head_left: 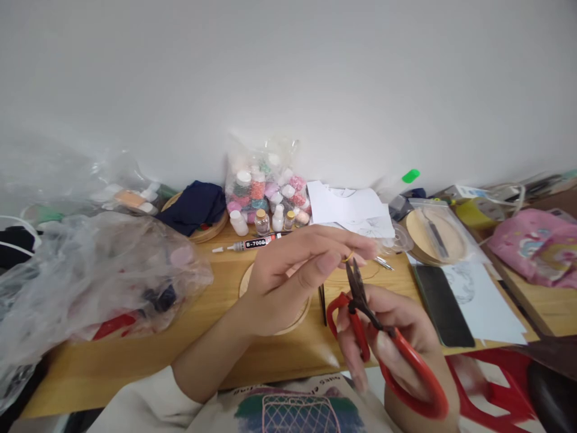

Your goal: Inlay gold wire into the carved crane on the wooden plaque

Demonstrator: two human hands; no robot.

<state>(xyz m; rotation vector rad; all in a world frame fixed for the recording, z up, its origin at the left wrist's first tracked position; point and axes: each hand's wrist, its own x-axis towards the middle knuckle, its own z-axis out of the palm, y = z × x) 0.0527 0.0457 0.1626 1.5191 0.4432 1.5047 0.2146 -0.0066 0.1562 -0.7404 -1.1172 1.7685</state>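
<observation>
My right hand [401,343] grips red-handled scissors [358,294], fingers in the loops, with the dark blades pointing up and slightly parted. Just ahead of the blade tips, my left hand [293,276] is closed, thumb against fingers, on a thin yellow strand [348,258]. Whether the strand is thread or wire I cannot tell. The blade tips are right at it. Beneath my left hand lies a round wooden disc [246,282], mostly covered by the hand. Black tweezers [323,305] rest on the table beside the disc.
Behind my hands are a B-7000 glue tube [255,243], small bottles [262,222] and a clear bag of colourful jars [258,186]. Crumpled plastic [117,270] spreads over the left. A phone [444,305], paper sheets [491,300] and bagged wooden discs [412,231] lie right.
</observation>
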